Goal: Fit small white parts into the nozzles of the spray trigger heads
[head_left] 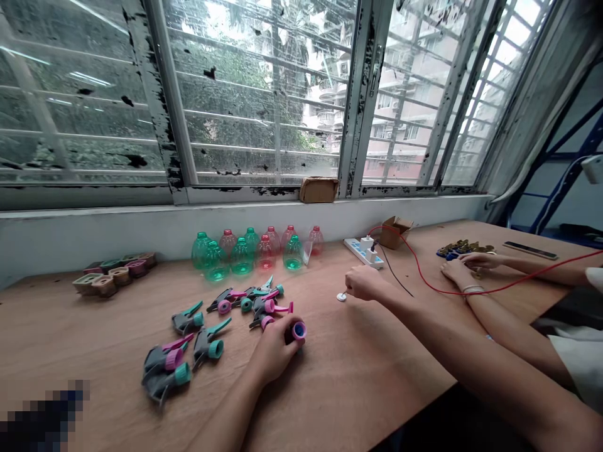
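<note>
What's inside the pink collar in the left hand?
A dark blue part shows inside the pink collar. How deep it goes can't be made out, and the left hand covers much of what lies behind the collar.

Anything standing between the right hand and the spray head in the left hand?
Only the small white disc, right by the fingertips of the right hand, lies on that line. Beyond it, nothing visible stands before the spray head in the left hand.
</note>
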`<state>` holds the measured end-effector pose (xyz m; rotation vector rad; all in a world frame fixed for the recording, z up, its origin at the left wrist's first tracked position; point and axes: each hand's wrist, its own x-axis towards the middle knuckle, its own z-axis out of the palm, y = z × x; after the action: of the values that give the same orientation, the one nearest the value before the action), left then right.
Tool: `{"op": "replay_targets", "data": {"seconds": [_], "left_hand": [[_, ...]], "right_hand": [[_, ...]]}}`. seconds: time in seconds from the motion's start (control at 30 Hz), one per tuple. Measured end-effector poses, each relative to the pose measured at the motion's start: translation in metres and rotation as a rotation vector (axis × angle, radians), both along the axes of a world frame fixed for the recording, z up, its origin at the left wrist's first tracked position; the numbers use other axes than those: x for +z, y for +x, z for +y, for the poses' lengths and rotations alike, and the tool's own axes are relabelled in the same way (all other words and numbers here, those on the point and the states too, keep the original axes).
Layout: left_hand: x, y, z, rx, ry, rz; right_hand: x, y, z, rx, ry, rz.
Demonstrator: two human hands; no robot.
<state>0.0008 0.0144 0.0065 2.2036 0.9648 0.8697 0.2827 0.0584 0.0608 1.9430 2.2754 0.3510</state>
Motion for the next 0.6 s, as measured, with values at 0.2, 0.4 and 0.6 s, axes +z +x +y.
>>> {"op": "replay_targets", "data": {"seconds": [0.2,0.4,0.6], "left_hand": [[-0.002,0.001,0.0,0.006,0.011,0.008],[0.007,0.003,-0.008,0.041,0.18,0.179],[0.057,-0.038,-0.001,0.562,0.429,0.499]], "right_hand": [[0.011,0.005,-0.005,-0.023,0.065,0.076],[-0.022,-0.04,-0.01,0.189,0.264,0.828],[-0.082,-0.083,-0.011,0.26,0.304,1.056]]}}
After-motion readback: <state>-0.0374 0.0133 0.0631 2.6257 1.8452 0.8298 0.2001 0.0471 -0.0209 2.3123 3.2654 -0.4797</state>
